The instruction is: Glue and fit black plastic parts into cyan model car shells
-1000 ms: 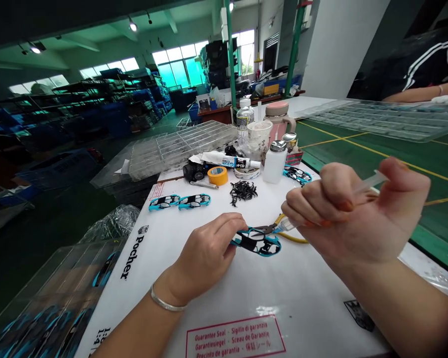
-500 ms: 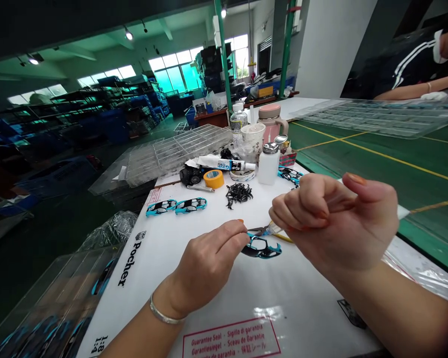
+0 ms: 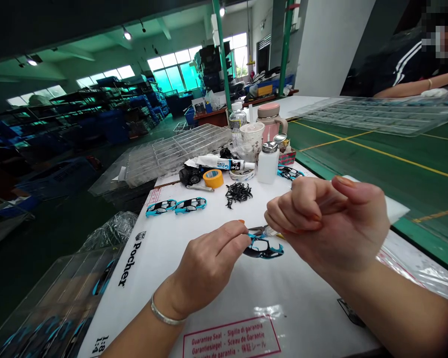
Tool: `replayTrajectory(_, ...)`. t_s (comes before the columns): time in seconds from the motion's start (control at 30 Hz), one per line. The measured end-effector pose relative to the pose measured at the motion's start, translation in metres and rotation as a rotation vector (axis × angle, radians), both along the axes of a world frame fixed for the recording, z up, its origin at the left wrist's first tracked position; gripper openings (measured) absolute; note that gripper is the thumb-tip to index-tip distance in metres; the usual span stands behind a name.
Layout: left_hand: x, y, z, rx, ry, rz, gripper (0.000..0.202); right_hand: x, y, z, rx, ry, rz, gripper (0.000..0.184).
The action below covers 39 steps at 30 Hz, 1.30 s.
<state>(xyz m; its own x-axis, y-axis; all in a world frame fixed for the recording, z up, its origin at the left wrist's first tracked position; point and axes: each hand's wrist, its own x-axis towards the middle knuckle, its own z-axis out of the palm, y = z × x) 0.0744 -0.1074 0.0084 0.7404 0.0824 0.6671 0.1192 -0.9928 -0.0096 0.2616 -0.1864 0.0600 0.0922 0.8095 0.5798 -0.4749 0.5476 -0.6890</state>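
My left hand (image 3: 214,261) pinches the left end of a small blue-and-black model car body (image 3: 263,247), held just over the white sheet; its fingertips cover that end. To the right, my right hand (image 3: 332,221) is curled, fingers folded toward the palm and thumb raised. Whatever it may hold is hidden. Close to its fingers, pliers (image 3: 259,230) with dark jaws lie behind the car body, partly covered. Farther back is a pile of small black parts (image 3: 239,193). Two more blue-and-black car bodies (image 3: 190,205) rest side by side at the left.
Yellow tape (image 3: 213,178), a glue tube (image 3: 226,163), a white bottle (image 3: 268,163), a paper cup (image 3: 252,136) and a pink mug (image 3: 269,122) stand or lie at the back. Clear trays (image 3: 194,141) are stacked behind. A person (image 3: 406,74) sits at the far right.
My right hand has shifted slightly left, closer to the car body. The car body has moved very slightly right; my left hand keeps its pinch.
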Motion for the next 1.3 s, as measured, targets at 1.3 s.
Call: replayTrajectory(1.3,-0.0008,0.0027,0.003,-0.02,-0.01,0.014,0.032,0.0027,0.0011,-0.0022,0.024,0.006,-0.018,0.04)
